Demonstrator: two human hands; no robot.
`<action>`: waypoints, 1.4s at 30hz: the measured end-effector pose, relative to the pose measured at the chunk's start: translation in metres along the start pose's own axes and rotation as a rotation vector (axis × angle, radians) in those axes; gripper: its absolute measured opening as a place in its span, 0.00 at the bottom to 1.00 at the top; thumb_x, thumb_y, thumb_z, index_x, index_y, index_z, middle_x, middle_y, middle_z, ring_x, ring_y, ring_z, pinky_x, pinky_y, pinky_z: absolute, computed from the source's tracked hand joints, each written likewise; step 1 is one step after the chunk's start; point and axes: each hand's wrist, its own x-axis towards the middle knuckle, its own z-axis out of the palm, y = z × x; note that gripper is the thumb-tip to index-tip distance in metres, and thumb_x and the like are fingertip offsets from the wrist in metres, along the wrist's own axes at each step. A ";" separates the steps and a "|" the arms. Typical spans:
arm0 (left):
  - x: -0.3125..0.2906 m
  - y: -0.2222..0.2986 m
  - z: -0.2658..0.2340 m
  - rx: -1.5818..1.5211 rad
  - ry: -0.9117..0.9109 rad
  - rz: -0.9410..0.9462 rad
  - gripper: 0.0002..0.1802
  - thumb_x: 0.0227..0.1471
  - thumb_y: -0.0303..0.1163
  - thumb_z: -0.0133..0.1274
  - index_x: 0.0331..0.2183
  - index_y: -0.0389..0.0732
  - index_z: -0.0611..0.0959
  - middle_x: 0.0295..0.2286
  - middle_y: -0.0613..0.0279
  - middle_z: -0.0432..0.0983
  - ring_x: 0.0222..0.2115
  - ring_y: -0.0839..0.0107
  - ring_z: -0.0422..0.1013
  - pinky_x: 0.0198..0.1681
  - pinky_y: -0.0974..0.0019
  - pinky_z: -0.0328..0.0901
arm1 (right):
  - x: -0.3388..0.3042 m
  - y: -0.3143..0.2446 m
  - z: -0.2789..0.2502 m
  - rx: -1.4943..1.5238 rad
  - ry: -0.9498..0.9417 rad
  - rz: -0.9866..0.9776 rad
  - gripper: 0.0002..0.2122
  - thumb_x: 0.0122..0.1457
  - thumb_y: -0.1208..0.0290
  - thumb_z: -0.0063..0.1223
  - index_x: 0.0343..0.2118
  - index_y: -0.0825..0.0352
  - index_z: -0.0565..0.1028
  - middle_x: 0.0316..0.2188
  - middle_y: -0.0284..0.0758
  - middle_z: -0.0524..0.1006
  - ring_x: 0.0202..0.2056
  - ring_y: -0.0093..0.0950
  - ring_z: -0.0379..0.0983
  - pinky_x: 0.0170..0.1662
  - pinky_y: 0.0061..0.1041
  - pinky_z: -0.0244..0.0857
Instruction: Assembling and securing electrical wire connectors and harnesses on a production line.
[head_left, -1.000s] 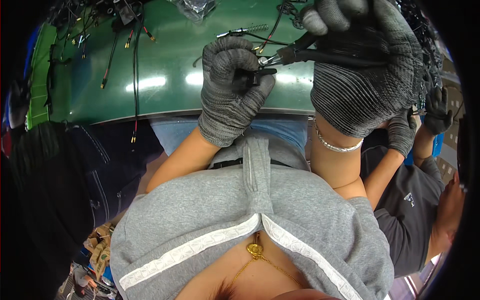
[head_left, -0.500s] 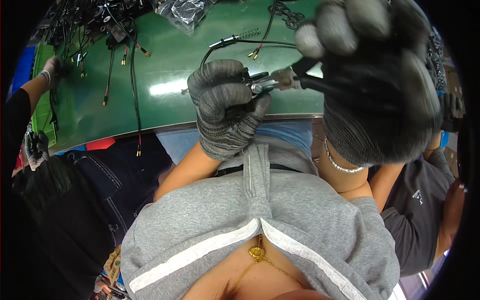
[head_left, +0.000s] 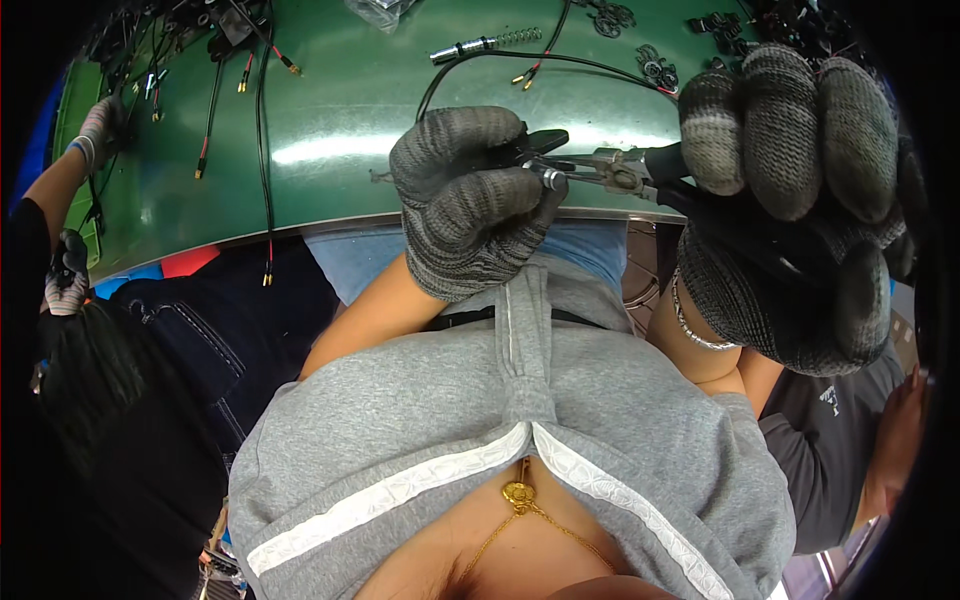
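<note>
My left hand (head_left: 465, 205), in a grey knitted glove, is closed around a small black fitting (head_left: 546, 141) with a silver metal end. Most of the fitting is hidden by my fingers. A black cable (head_left: 480, 58) arcs from near this hand toward the right. My right hand (head_left: 785, 220), gloved in grey and black, grips a pair of pliers (head_left: 622, 172) by the dark handles. The slim jaws point left and reach the fitting at my left fingertips. I cannot tell whether the jaws pinch it.
On the green table (head_left: 340, 190) lies a silver shaft with a spring (head_left: 485, 44). Several black rings (head_left: 655, 68) lie nearby. Cables with red-and-black ends (head_left: 207, 140) and black parts fill the far left. A co-worker's gloved hand (head_left: 100, 125) is at the left; another person sits right.
The pliers have shifted right with my right hand, and more of their jaws shows. My left hand keeps its hold on the fitting. The whole view has shifted slightly.
</note>
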 end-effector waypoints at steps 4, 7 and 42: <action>-0.002 0.001 0.001 -0.022 -0.021 0.011 0.16 0.34 0.20 0.66 0.28 0.46 0.80 0.36 0.53 0.74 0.31 0.65 0.75 0.29 0.68 0.72 | 0.018 0.000 -0.013 0.077 -0.221 0.101 0.29 0.48 0.66 0.66 0.55 0.56 0.68 0.46 0.29 0.70 0.47 0.24 0.67 0.53 0.35 0.66; -0.005 -0.004 -0.002 0.006 -0.078 0.066 0.17 0.35 0.23 0.68 0.29 0.46 0.79 0.38 0.53 0.72 0.33 0.67 0.74 0.31 0.71 0.72 | 0.020 -0.002 -0.010 0.061 -0.207 0.070 0.28 0.48 0.66 0.66 0.54 0.57 0.69 0.45 0.30 0.70 0.46 0.24 0.67 0.52 0.35 0.66; -0.006 -0.029 -0.017 -0.388 0.223 -0.598 0.30 0.36 0.18 0.60 0.43 0.43 0.66 0.36 0.63 0.63 0.35 0.75 0.64 0.40 0.69 0.64 | 0.066 0.094 0.001 -0.029 0.117 -0.075 0.15 0.52 0.70 0.61 0.43 0.62 0.74 0.37 0.31 0.75 0.38 0.23 0.73 0.44 0.26 0.70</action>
